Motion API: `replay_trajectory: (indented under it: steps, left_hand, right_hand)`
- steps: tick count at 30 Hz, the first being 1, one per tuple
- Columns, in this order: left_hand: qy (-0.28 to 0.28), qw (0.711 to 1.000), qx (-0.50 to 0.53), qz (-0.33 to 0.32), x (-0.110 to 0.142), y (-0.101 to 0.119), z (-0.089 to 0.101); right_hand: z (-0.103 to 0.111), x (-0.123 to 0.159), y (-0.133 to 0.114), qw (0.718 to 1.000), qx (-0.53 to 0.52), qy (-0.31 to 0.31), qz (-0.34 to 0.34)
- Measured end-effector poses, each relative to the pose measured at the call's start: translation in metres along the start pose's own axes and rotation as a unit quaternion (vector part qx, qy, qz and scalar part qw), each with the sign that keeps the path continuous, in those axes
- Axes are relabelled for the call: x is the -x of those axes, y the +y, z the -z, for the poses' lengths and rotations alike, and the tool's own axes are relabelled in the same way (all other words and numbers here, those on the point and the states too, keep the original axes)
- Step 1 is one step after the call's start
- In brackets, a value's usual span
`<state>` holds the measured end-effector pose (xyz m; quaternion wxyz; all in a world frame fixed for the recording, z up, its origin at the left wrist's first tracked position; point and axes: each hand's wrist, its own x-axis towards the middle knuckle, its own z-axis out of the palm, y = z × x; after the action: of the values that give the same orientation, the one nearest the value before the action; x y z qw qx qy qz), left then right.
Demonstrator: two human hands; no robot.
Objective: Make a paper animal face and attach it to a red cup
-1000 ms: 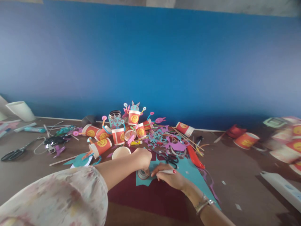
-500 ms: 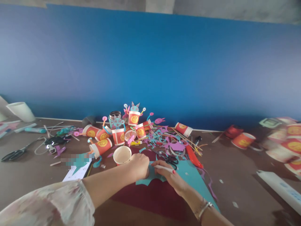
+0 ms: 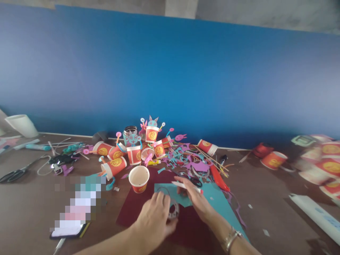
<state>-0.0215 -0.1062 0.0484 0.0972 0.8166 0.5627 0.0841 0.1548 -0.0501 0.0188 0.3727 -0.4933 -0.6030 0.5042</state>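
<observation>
My left hand (image 3: pixel 155 216) is closed around the edge of a pale ring (image 3: pixel 174 209) that looks like a roll of tape, held above a dark red sheet (image 3: pixel 132 209). A thin white pen (image 3: pixel 183 185) is gripped in my right hand (image 3: pixel 195 198), which rests over a light blue sheet (image 3: pixel 216 200). The blue sheet lies on the red one, with a scalloped cut edge. A round drawn line shows on it by my left fingers. Just beyond my left hand stands a paper cup (image 3: pixel 139 179), mouth up.
Decorated paper cups (image 3: pixel 134 154) and paper scraps (image 3: pixel 196 164) crowd the back of the table. Black scissors (image 3: pixel 13 175) lie far left, with a phone (image 3: pixel 69 230) nearer. A red tool-like object (image 3: pixel 220 179) and a white power strip (image 3: pixel 316 216) are to the right.
My left hand has lifted off the blue sheet and come nearer with the ring, uncovering a drawn curve. My right hand with the pen has shifted slightly right.
</observation>
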Motion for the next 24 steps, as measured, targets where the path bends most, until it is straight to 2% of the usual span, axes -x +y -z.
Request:
replay_trajectory:
  steps: [2, 6, 10, 12, 16, 20, 24]
  left_hand:
    - [0.012, 0.998, 0.0, -0.067, 0.01, 0.002, -0.013]
    - [0.025, 0.989, -0.043, -0.14, 0.019, -0.003, -0.043]
    - [0.128, 0.969, -0.089, -0.194, 0.018, -0.011, -0.066]
    - [0.147, 0.965, -0.099, -0.194, 0.017, -0.013, -0.07]
    - [0.14, 0.968, -0.089, -0.191, 0.015, -0.014, -0.071]
    - [0.174, 0.963, -0.081, -0.189, 0.011, -0.014, -0.072]
    - [0.172, 0.964, -0.077, -0.19, 0.01, -0.014, -0.074]
  right_hand:
    - [0.002, -0.003, 0.0, 1.0, -0.003, 0.011, -0.016]
    - [-0.005, -0.012, -0.012, 0.999, 0.001, 0.031, -0.029]
    - [-0.027, -0.027, -0.015, 0.998, -0.039, 0.002, -0.042]
    - [-0.038, -0.033, -0.009, 0.999, -0.025, -0.012, -0.032]
    - [-0.05, -0.038, 0.001, 1.0, 0.014, -0.003, -0.009]
    - [-0.052, -0.036, 0.0, 0.999, 0.033, -0.027, -0.028]
    - [-0.052, -0.034, -0.003, 0.997, 0.057, -0.035, -0.031]
